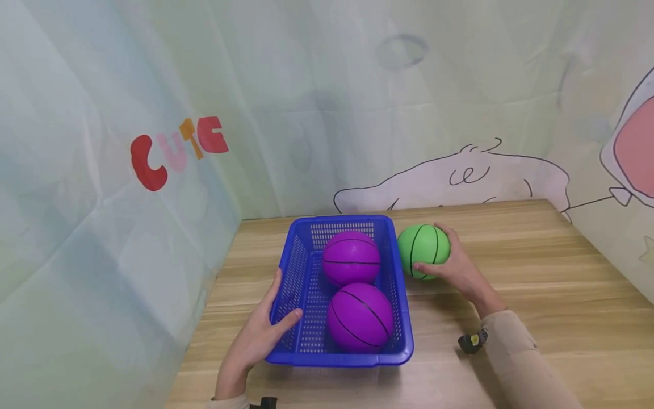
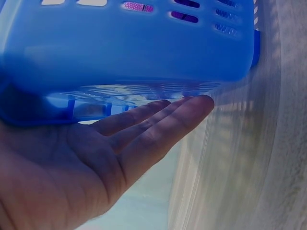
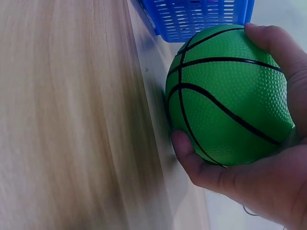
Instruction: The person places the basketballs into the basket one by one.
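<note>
A blue perforated plastic basket (image 1: pixel 337 359) stands on the table with two purple balls in it, one far (image 1: pixel 351 258) and one near (image 1: pixel 360 318), both along its right side. My left hand (image 1: pixel 258 332) holds the basket's left rim, thumb over the inside, fingers along the outer wall. In the left wrist view those fingers (image 2: pixel 163 125) lie nearly straight against the mesh. Just right of the basket, my right hand (image 1: pixel 460 270) grips a green ball (image 1: pixel 421 250) with black lines, thumb on the near side, fingers on the far side. Whether the ball touches the table cannot be told.
The wood-grain table (image 1: pixel 552 272) extends to the right of the green ball. A printed cloth backdrop (image 1: pixel 306 113) rises behind and at both sides. Dark wrist-worn devices sit at the right wrist (image 1: pixel 472 342) and left wrist (image 1: pixel 265 403).
</note>
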Available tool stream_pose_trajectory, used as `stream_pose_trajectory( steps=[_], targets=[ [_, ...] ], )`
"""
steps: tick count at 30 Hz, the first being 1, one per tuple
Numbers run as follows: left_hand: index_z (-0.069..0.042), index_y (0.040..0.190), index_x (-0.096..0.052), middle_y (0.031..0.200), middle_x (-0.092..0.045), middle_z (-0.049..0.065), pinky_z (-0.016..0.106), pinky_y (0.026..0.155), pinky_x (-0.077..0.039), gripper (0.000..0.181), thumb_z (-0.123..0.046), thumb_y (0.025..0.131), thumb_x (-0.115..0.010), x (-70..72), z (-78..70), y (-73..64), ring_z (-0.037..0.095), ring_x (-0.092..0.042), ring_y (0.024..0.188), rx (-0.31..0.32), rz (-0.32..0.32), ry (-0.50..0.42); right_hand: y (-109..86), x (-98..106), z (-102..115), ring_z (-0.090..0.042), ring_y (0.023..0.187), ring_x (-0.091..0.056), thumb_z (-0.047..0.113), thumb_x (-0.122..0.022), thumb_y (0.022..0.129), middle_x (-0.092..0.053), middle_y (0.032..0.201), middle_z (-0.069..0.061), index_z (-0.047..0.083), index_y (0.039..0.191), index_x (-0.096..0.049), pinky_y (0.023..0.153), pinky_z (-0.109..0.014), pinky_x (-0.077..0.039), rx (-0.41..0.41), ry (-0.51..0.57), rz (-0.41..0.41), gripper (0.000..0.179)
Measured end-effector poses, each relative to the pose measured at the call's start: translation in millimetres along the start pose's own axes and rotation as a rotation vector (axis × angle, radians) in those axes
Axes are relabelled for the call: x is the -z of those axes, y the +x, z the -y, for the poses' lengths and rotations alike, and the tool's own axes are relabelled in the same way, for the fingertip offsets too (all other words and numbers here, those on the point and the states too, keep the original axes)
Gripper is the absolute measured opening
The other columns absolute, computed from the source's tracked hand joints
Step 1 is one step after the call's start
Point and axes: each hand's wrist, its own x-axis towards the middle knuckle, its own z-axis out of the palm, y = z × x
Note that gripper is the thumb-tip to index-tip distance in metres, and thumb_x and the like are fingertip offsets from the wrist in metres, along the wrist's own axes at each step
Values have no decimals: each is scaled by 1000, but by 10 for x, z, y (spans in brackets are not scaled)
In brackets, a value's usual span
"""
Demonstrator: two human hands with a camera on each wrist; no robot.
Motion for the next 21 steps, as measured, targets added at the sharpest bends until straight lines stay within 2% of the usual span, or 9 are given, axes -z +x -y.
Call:
stream_pose_trajectory(
  steps=[6, 11, 17, 21],
  targets=[
    [-22, 181, -6, 186, -12, 18, 73, 128, -30, 100, -42, 109, -72, 3, -13, -10, 53, -38, 160, -4, 1, 2, 5, -11, 21, -51, 137, -59, 23, -97, 87, -43, 164, -31, 19, 177, -17, 113, -64, -53, 2, 3, -23, 121],
    [-22, 181, -7, 186, -12, 18, 74, 128, -31, 100, -41, 109, -73, -10, 9, -25, 52, -41, 159, 0, 0, -5, 44, 24, 88, -53, 140, -56, 21, -95, 89, -39, 166, -33, 17, 178, -14, 115, -67, -51, -1, 5, -37, 121],
    [-24, 181, -7, 186, -14, 19, 74, 124, -37, 100, -42, 109, -72, -6, 11, -13, 53, -44, 157, -2, -2, -7, 80, 113, 311, -52, 145, -51, 19, -96, 87, -34, 170, -30, 16, 178, -12, 116, -69, -49, 49, 23, -90, 123],
    [-24, 181, -6, 185, -14, 19, 74, 124, -38, 100, -43, 109, -72, 0, 5, -6, 54, -46, 156, -3, -3, 2, 61, 143, 500, -50, 143, -53, 20, -97, 86, -34, 171, -27, 22, 179, -11, 114, -67, -51, 79, 25, -122, 127]
  ],
)
